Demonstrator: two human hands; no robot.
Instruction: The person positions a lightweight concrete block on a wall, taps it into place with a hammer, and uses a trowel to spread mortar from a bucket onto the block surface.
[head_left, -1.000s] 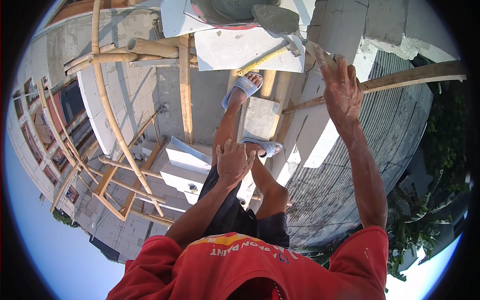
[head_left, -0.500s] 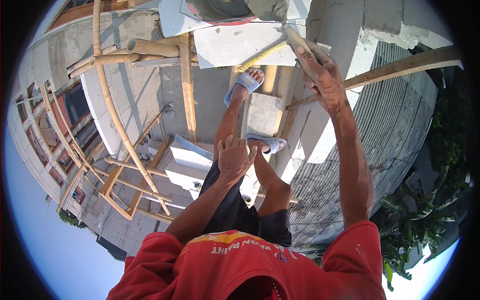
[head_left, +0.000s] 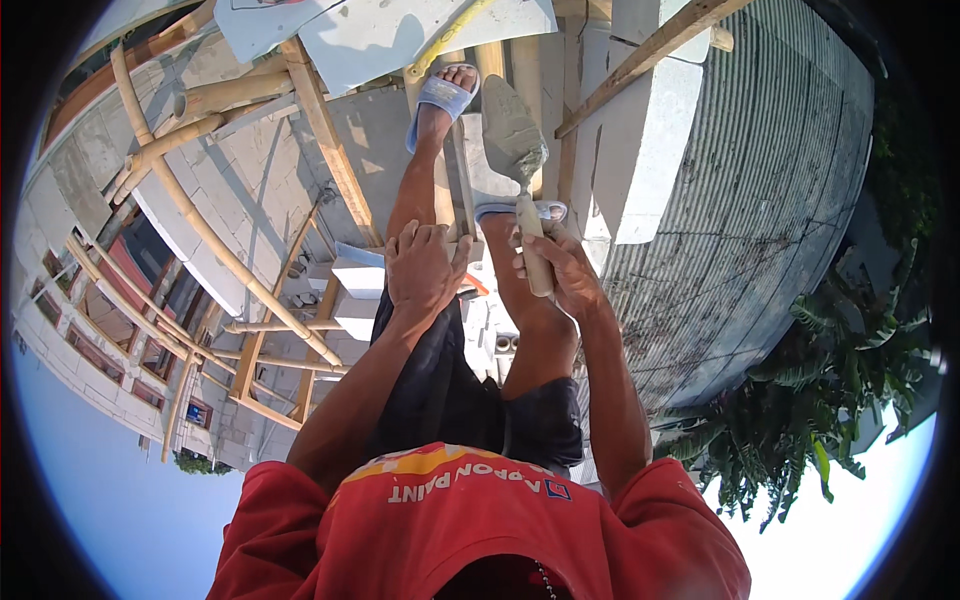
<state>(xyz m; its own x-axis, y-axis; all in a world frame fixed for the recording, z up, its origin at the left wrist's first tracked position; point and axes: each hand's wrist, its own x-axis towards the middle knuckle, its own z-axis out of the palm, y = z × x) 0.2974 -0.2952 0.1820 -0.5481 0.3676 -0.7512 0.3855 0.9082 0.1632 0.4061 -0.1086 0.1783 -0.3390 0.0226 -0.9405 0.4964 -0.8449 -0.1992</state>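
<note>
right hand (head_left: pixel 572 272) grips trowel (head_left: pixel 520 155) | left hand (head_left: pixel 425 268) apparently on leg (head_left: pixel 414 195)

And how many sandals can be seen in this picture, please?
2: the left sandal, near the end of the yellow handle, and, lower in view, the right sandal, partly hidden behind the trowel.

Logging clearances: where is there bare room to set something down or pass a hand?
The white board has a bare patch left of the yellow handle; grey surface lies bare between the slanting wooden beam and left leg. Crowded: the left side, with bamboo poles, and the middle, with left hand, right hand and trowel.
</note>
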